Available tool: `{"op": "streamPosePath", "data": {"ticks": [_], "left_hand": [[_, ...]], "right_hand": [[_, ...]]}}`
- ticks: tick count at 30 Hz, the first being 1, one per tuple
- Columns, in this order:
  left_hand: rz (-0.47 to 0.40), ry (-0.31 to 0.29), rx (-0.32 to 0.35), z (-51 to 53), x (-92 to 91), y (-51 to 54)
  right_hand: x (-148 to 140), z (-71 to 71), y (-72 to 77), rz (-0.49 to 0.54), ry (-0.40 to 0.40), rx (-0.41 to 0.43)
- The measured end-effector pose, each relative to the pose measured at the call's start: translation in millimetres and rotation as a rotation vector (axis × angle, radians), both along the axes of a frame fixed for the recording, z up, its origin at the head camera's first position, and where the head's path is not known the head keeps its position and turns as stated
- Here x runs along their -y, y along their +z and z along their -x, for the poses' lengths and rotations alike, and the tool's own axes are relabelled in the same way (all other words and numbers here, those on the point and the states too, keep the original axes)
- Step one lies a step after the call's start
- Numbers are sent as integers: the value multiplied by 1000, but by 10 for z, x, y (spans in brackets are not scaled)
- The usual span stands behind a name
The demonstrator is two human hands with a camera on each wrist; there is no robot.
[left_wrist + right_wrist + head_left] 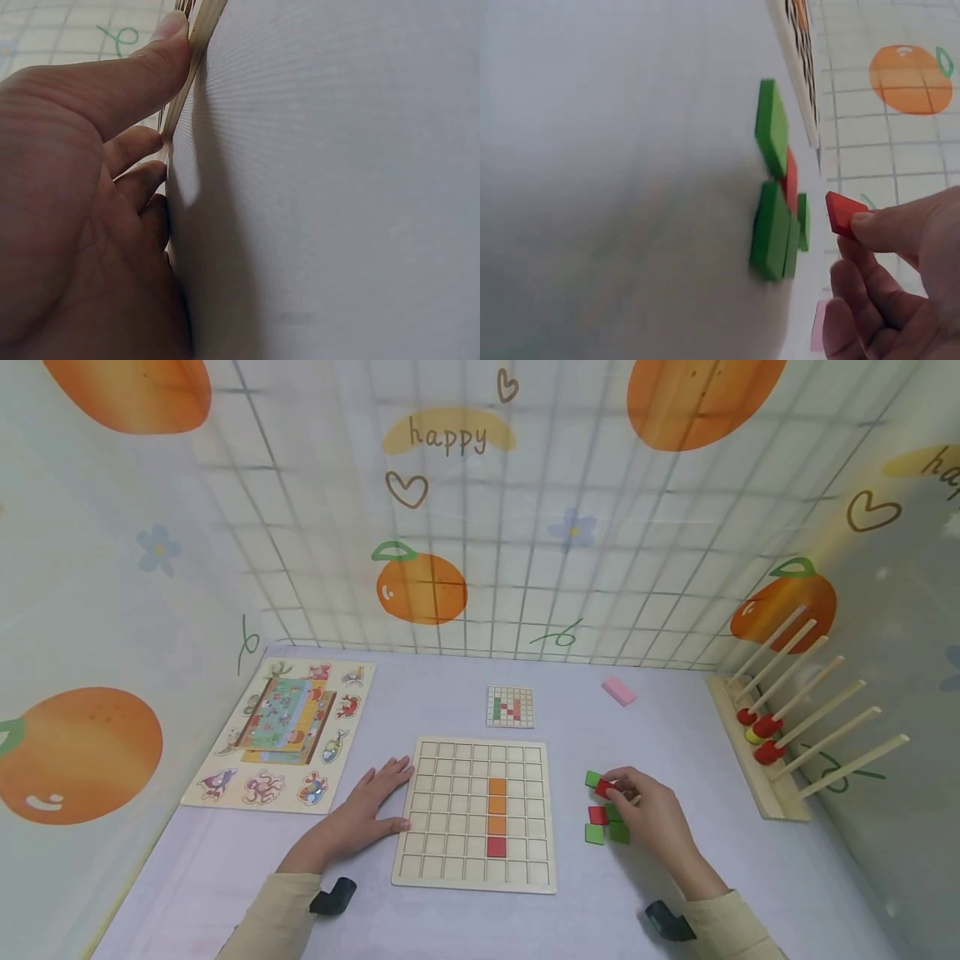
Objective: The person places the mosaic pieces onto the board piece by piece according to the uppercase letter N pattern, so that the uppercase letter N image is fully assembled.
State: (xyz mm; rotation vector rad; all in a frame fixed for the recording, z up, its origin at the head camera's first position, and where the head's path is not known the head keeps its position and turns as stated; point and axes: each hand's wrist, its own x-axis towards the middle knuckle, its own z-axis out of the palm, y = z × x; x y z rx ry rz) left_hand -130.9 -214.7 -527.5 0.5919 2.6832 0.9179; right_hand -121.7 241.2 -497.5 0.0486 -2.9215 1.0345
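pinching a red tile with the right hand at lower right of the head view, near loose green tiles; resting the left hand, spread, against the left edge of the grid board at lower centre.

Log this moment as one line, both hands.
left hand: touching grid board edge | right hand: pinching red tile | green tiles: on table

Pale tabletop: grid board, card, tiles, pink block, puzzle, rack.
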Motion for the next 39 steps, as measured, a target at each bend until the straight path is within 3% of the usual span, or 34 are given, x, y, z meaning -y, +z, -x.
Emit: {"op": "streamPosePath", "data": {"ticks": [16,31,39], "left_hand": [[4,-4,-5,4,11,-8],[-2,2,5,0,1,3],[-1,3,2,-1,-2,2]], "right_hand": [[305,-93,40,28,70,-42],[635,-169,43,72,119,-5],[782,-187,38,71,148,-32]]}}
